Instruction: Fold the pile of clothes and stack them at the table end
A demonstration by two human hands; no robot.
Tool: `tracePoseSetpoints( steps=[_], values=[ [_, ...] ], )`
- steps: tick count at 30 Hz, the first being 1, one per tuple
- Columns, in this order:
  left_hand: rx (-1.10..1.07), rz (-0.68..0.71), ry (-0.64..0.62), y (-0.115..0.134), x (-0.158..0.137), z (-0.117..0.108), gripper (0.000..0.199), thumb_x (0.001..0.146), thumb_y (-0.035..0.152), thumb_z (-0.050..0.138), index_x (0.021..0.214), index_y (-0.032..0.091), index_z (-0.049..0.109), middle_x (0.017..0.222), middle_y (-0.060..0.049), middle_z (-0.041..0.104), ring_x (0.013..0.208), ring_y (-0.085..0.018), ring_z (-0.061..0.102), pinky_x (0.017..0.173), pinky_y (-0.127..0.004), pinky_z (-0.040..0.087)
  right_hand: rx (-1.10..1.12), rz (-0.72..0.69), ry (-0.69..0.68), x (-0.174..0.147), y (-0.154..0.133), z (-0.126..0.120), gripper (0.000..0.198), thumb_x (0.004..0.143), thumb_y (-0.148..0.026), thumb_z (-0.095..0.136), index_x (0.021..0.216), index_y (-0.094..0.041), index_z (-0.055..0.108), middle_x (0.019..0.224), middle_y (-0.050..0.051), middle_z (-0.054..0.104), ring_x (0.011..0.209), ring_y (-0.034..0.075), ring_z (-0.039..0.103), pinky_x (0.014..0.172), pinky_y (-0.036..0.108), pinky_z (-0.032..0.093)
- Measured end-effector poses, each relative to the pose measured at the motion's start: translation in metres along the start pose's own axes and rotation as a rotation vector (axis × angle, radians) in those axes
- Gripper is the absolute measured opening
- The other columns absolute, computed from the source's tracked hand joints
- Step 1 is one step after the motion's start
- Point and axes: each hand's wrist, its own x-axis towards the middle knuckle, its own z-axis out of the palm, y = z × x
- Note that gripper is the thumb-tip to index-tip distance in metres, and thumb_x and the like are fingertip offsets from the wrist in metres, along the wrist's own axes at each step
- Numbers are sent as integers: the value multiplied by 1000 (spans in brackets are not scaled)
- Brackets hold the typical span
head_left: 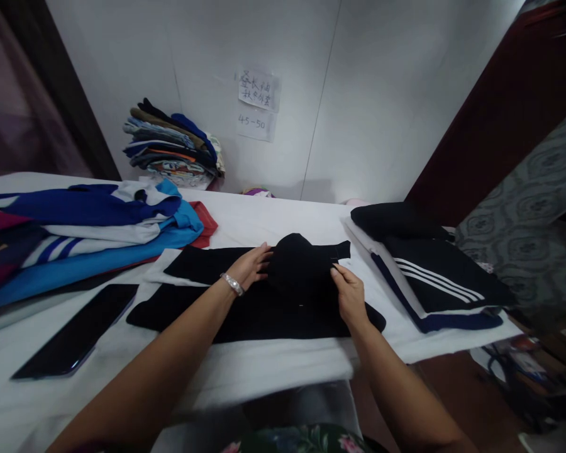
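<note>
A black long-sleeved garment [283,324] lies partly folded across the white-covered table, its long narrow parts stretching left and a fold raised in the middle. At the left side of that fold is my left hand [252,267], fingers stretched and apart against the cloth, some fingertips hidden by it. My right hand [351,292] pinches the garment's edge on the right between thumb and fingers. To the left of the garment, a dark flat phone-like device [78,330] rests on the cloth.
Loose blue, white and red clothes [108,217] are heaped at the left. Folded black clothes with white stripes [434,267] sit at the right table end. A tall clothes stack [170,141] stands by the wall, near handwritten paper signs [258,91]. The white table cover [283,214] reaches the wall.
</note>
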Motion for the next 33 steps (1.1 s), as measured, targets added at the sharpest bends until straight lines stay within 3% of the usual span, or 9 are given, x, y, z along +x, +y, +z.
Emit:
tracePoseSetpoints(
  steps=[5,7,10,14,17,21,26,30,33],
  values=[
    [100,-61,-25,-15,-29,9,54,68,61,69,100,19,57,101,-10,65,73,-19,66,66,-36,55,48,26,75,7,-2,1,31,73,-41,70,94,-19,74,97,3,73,98,22,64,95,41,46],
    [72,-83,-57,-21,-36,18,50,66,53,74,97,17,57,94,-10,66,71,-21,67,66,-36,55,71,31,81,7,1,1,32,73,-41,70,95,-18,74,98,3,73,99,22,64,97,41,45],
    [-84,14,-119,-25,-39,28,40,63,29,79,96,16,59,99,-9,68,84,-20,67,73,-32,54,129,43,104,9,5,-1,32,73,-42,71,96,-19,73,99,3,73,101,21,63,98,40,43],
    [-224,182,-241,-23,-33,35,49,60,10,72,107,20,61,116,-8,64,101,-21,62,83,-32,51,279,105,206,15,8,-7,36,70,-43,74,95,-18,71,98,3,72,99,21,63,98,41,44],
    [-120,239,-176,-23,-20,37,54,60,6,63,111,21,57,117,-6,63,101,-21,62,81,-31,52,355,101,201,17,8,-10,36,70,-42,74,96,-18,70,97,4,72,95,21,65,96,42,46],
    [377,153,108,-27,-3,37,28,66,16,66,93,20,56,100,-8,65,97,-25,63,75,-34,51,301,43,73,12,4,-13,31,72,-41,73,93,-19,72,94,3,73,94,22,65,94,43,47],
    [803,310,334,-26,-2,32,22,65,24,72,72,23,51,87,-6,63,105,-29,59,80,-35,46,162,-25,-58,5,-2,-20,26,76,-38,70,97,-23,73,98,3,74,98,23,65,97,45,45],
    [461,187,179,-27,0,42,18,66,19,69,75,21,54,77,-4,65,86,-24,64,70,-31,48,31,-235,-312,2,-8,-20,19,83,-35,63,97,-25,72,118,4,67,118,24,57,105,48,40],
    [310,129,48,-34,5,51,10,77,24,59,85,19,59,78,-5,68,73,-19,65,65,-30,50,-197,-428,-559,-2,-13,-11,19,89,-31,56,99,-26,71,127,5,62,130,24,46,110,51,33]
  ],
)
